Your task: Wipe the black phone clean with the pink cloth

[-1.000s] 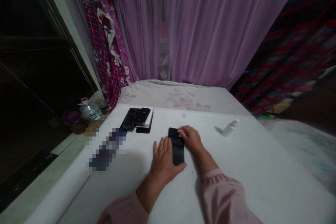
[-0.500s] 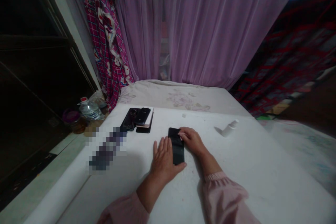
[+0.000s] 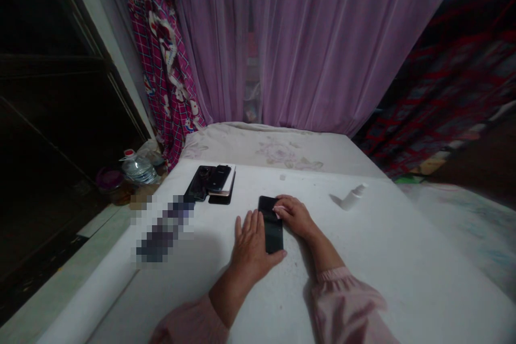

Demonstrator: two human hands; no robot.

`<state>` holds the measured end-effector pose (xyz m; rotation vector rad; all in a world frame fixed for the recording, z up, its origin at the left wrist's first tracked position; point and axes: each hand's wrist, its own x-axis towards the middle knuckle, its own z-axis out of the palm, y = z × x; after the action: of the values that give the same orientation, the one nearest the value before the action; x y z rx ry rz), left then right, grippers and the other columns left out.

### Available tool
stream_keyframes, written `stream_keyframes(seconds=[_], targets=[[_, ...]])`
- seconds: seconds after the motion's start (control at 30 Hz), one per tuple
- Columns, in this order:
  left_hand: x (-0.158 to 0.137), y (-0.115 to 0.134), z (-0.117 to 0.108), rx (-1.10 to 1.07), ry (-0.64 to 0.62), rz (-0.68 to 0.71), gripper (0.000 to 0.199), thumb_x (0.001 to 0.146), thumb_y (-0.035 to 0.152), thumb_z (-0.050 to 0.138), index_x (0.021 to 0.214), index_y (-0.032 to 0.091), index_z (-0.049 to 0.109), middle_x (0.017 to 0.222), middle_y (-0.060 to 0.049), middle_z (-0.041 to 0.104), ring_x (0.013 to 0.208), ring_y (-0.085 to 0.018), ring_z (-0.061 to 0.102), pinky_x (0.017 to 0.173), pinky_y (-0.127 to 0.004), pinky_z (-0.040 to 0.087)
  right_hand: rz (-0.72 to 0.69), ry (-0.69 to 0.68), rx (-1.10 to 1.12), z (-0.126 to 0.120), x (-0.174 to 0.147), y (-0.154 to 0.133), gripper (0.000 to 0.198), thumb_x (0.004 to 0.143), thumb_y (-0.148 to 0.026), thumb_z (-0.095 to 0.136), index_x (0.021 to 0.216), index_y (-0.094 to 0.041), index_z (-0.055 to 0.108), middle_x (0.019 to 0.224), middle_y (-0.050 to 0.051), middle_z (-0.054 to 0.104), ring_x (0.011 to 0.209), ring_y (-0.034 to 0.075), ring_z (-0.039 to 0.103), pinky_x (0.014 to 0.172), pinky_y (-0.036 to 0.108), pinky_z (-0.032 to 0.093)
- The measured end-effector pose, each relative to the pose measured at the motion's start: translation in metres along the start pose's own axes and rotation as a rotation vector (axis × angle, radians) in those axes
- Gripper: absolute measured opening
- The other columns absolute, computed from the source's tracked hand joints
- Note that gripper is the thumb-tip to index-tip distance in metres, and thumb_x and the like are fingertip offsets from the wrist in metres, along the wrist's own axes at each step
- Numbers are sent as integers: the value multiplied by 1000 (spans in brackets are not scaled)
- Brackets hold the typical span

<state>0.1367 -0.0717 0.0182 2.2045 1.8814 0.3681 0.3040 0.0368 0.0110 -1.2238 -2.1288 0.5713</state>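
Note:
A black smartphone (image 3: 274, 235) lies flat on the white table cover, its dark face up. My left hand (image 3: 250, 244) lies flat against the phone's left side, fingers stretched out, with the thumb along its bottom edge. Over the phone's upper right part, the fingers of my right hand (image 3: 295, 215) pinch a small pale piece of cloth or tissue (image 3: 278, 209). That piece touches the screen; most of it is hidden under my fingers.
Several phones (image 3: 220, 180) lie grouped at the back left, some stacked. A small white bottle (image 3: 353, 197) stands to the right. A tiny pale square (image 3: 282, 177) lies farther back. A blurred-out item (image 3: 165, 230) lies near the left edge. A water jug (image 3: 139, 167) stands on the floor.
My right hand has shifted very slightly on the phone, with the pale piece moving a little down and left. My left hand and the phone stay put.

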Motion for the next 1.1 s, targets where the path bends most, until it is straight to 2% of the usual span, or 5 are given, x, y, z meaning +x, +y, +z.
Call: stream_keyframes(seconds=[0.13, 0.3, 0.4, 0.83, 1.1], targets=[[0, 1, -1, 3, -7, -5, 101, 78, 69, 52, 149, 4, 24, 156, -18, 24, 146, -32, 15, 119, -55, 5, 85, 60, -93, 7, 9, 0, 18, 86, -32, 55, 86, -23, 70, 93, 5, 72, 91, 21, 63, 86, 34, 44], [0, 0, -2, 3, -15, -6, 101, 78, 68, 52, 150, 4, 23, 156, -18, 24, 146, -33, 15, 118, -55, 5, 214, 98, -162, 11, 20, -4, 21, 90, -35, 51, 90, -24, 70, 89, 3, 73, 87, 20, 64, 78, 30, 43], [1, 0, -1, 2, -19, -2, 101, 78, 68, 51, 150, 3, 22, 157, -18, 23, 146, -33, 14, 118, -55, 4, 228, 111, -199, 12, 22, -5, 22, 91, -36, 50, 91, -25, 70, 87, 3, 73, 85, 20, 64, 76, 30, 42], [1, 0, 0, -3, -8, 0, 102, 78, 69, 52, 150, 3, 23, 157, -18, 23, 146, -33, 15, 119, -55, 5, 69, 140, -60, 11, 0, -1, 20, 87, -34, 50, 86, -24, 68, 90, 5, 73, 87, 23, 64, 83, 36, 45], [0, 0, -1, -17, 2, 1, 103, 76, 71, 53, 149, 3, 24, 156, -18, 24, 146, -32, 16, 119, -55, 6, -82, 41, 11, 4, -15, 1, 21, 89, -34, 49, 83, -24, 66, 103, 8, 72, 122, 27, 54, 95, 42, 41]])
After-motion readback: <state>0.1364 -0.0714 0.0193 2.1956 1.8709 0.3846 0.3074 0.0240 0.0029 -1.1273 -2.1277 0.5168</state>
